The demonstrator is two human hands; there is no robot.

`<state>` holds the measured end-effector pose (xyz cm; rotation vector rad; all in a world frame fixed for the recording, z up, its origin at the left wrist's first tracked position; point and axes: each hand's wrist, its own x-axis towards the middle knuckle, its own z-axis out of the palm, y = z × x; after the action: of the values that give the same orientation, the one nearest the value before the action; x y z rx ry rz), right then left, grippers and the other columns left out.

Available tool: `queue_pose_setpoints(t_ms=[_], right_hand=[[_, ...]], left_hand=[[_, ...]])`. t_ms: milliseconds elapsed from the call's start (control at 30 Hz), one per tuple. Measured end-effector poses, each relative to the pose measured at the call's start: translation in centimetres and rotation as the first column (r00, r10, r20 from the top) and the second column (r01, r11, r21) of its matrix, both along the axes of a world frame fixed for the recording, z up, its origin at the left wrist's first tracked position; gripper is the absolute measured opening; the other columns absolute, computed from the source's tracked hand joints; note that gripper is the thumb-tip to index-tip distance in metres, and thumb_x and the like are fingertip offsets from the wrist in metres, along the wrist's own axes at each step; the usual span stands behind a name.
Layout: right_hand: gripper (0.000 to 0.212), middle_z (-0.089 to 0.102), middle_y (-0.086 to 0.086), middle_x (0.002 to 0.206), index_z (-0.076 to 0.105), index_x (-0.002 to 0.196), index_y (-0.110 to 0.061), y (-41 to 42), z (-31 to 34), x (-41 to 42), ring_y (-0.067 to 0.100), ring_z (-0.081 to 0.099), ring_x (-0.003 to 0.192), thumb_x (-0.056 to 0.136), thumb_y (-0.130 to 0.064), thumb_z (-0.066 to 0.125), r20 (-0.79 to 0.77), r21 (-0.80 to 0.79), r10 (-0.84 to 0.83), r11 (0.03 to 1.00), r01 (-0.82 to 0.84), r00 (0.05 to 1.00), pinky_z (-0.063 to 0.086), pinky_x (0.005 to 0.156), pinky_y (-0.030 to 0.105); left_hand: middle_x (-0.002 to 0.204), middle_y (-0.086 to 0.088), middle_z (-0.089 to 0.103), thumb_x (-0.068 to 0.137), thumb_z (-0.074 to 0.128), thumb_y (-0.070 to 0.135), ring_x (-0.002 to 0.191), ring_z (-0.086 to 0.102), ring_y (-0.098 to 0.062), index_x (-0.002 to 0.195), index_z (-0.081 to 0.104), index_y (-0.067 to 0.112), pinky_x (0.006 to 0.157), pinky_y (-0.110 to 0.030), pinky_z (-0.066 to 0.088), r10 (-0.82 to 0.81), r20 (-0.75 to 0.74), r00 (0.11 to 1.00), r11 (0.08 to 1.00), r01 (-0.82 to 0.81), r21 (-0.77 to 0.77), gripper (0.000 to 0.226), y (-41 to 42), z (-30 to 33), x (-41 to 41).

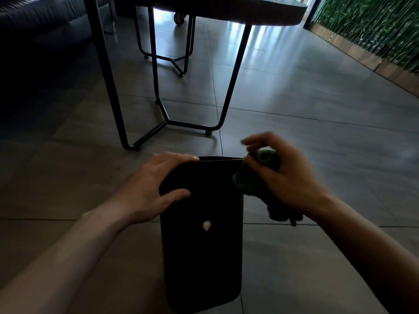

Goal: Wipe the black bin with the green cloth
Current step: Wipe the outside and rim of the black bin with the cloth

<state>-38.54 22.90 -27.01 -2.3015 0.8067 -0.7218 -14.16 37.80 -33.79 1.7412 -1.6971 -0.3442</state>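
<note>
The black bin (201, 257) lies lengthwise on the tiled floor in front of me, with a small pale spot (206, 225) on its upper face. My left hand (149, 186) rests on the bin's far left corner, fingers over the end edge and thumb on the top face. My right hand (283, 177) grips the bunched green cloth (254, 180) against the bin's far right edge. Part of the cloth hangs below that hand; its index finger is lifted.
A table with black metal legs (163, 105) stands just beyond the bin. A second leg frame (172, 57) is farther back. A dark sofa (40, 23) is at the far left, and a green plant wall (371, 26) runs along the right.
</note>
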Motion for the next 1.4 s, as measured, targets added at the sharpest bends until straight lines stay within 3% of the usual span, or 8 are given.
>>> queue_pose_setpoints(t_ms=[167,267,400,500,700,1100,1200,1400], right_hand=[[0.034,0.058,-0.003,0.1,0.048,0.107,-0.023,3.8,-2.3,3.3,0.004,0.058,0.086,0.089,-0.012,0.075,0.27,-0.186,0.038,0.982,0.014,0.962,0.046,0.072,0.011],[0.037,0.056,0.011,0.132,0.054,0.119,-0.018,5.9,-6.3,4.4,0.025,0.053,0.118,0.088,-0.015,0.074,0.002,-0.394,0.182,0.904,-0.167,0.983,0.053,0.094,0.038],[0.06,0.032,0.009,0.167,0.051,0.149,-0.019,6.5,-10.5,2.3,0.037,0.027,0.155,0.097,-0.046,0.063,-0.351,-0.618,0.167,0.697,-0.362,0.921,0.029,0.125,0.054],[0.056,0.028,0.006,0.169,0.048,0.152,-0.019,6.2,-12.3,0.4,0.036,0.019,0.158,0.1,-0.039,0.057,-0.393,-0.654,0.209,0.621,-0.432,0.896,0.02,0.129,0.052],[0.027,0.047,0.002,0.146,0.061,0.131,-0.022,7.0,-15.9,-3.5,0.03,0.05,0.136,0.106,-0.014,0.055,-0.512,-0.765,0.288,0.275,-0.582,0.809,0.026,0.128,0.043],[0.056,0.031,0.014,0.167,0.045,0.155,-0.018,4.7,-11.8,2.7,0.031,0.021,0.159,0.102,-0.02,0.058,-0.23,-0.653,0.197,0.694,-0.301,0.953,0.031,0.125,0.049],[0.053,0.027,0.008,0.17,0.046,0.155,-0.024,6.4,-15.5,0.2,0.032,0.021,0.158,0.105,-0.036,0.056,-0.382,-0.714,0.303,0.503,-0.487,0.873,0.023,0.128,0.048],[0.058,0.021,0.005,0.17,0.03,0.16,-0.022,7.3,-20.5,-4.8,0.035,0.011,0.16,0.107,-0.012,0.049,-0.615,-0.756,0.28,0.054,-0.652,0.737,0.008,0.131,0.049]], left_hand=[[0.141,0.019,0.049,0.085,0.077,0.031,0.134,0.043,-0.009,0.142,0.046,0.043,0.112,-0.041,0.04,-0.006,-0.006,1.0,1.0,0.007,0.011,0.065,-0.7,-0.3,0.6],[0.145,0.008,0.051,0.087,0.076,0.02,0.14,0.042,-0.017,0.143,0.049,0.031,0.115,-0.048,0.037,-0.014,-0.035,0.999,1.0,0.014,-0.009,0.063,-0.9,-0.5,0.9],[0.148,0.005,0.05,0.086,0.066,0.015,0.144,0.039,-0.016,0.144,0.05,0.026,0.119,-0.047,0.032,-0.035,-0.051,0.998,0.999,0.033,-0.035,0.061,-0.9,-0.5,1.3],[0.149,0.01,0.048,0.091,0.066,0.022,0.146,0.035,-0.013,0.144,0.049,0.033,0.12,-0.047,0.031,-0.037,-0.057,0.998,0.999,0.036,-0.019,0.057,-1.1,-0.5,1.3],[0.15,0.019,0.045,0.088,0.069,0.03,0.149,0.028,-0.004,0.142,0.044,0.047,0.122,-0.045,0.028,-0.008,-0.084,0.996,1.0,0.009,0.01,0.061,-1.2,-0.8,1.7],[0.15,0.017,0.046,0.09,0.071,0.016,0.151,0.022,-0.004,0.141,0.048,0.041,0.124,-0.046,0.026,-0.013,-0.118,0.993,1.0,0.016,0.021,0.062,-1.3,-0.7,1.9],[0.151,0.021,0.043,0.089,0.072,0.019,0.151,0.02,-0.001,0.139,0.045,0.049,0.124,-0.044,0.025,-0.011,-0.106,0.994,0.999,0.016,0.042,0.064,-1.2,-0.5,1.7],[0.151,0.024,0.042,0.088,0.073,0.022,0.151,0.018,0.002,0.138,0.044,0.052,0.124,-0.045,0.024,-0.029,-0.132,0.991,0.997,0.038,0.066,0.065,-1.0,-0.2,1.5]])
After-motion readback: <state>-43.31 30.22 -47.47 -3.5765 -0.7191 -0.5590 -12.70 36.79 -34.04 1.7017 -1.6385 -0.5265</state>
